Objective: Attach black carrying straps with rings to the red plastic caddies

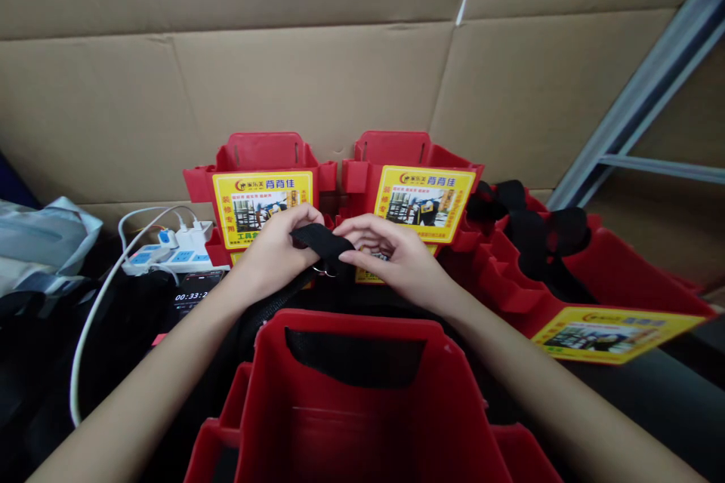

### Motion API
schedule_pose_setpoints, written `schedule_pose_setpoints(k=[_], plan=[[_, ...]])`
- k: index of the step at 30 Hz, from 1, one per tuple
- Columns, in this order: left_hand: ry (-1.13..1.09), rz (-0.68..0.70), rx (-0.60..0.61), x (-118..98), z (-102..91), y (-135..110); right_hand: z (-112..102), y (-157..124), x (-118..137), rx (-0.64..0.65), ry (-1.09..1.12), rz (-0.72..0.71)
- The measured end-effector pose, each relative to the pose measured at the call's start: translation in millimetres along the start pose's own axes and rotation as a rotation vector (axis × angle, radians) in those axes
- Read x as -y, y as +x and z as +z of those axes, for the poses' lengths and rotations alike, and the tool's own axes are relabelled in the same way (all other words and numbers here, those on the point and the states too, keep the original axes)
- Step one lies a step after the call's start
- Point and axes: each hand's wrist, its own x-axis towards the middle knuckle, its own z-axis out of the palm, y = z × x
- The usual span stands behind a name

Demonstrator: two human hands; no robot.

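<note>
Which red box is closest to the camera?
The open-topped red plastic box at bottom centre, nearer than the bare left hand and right hand. The yellow-labelled red plastic boxes sit farther off: two behind the hands, one at right.

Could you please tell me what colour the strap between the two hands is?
The strap is black, seen best in the head view.

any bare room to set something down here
The dark surface at lower right looks bare, between the right forearm and the rightmost yellow label. Crowded: left, with power strip, phone and cable; back, with two red bins; center, where the left hand and right hand hold a black strap.
</note>
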Motion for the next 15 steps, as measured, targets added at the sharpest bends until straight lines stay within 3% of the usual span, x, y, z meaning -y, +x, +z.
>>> schedule_pose_setpoints(k=[9, 13, 15], plan=[[-0.112, -0.028, 0.050, 8, 10.6, 0, -2, 6, -14, 0.086, 0.072, 0.300], [-0.160, 0.010, 0.087, 9, 13.4, -2, 1, 6, -14, 0.014, -0.028, 0.254], [-0.192, 0.021, 0.128, 4, 11.3, -3, 2, 5, -12, 0.078, 0.033, 0.231]])
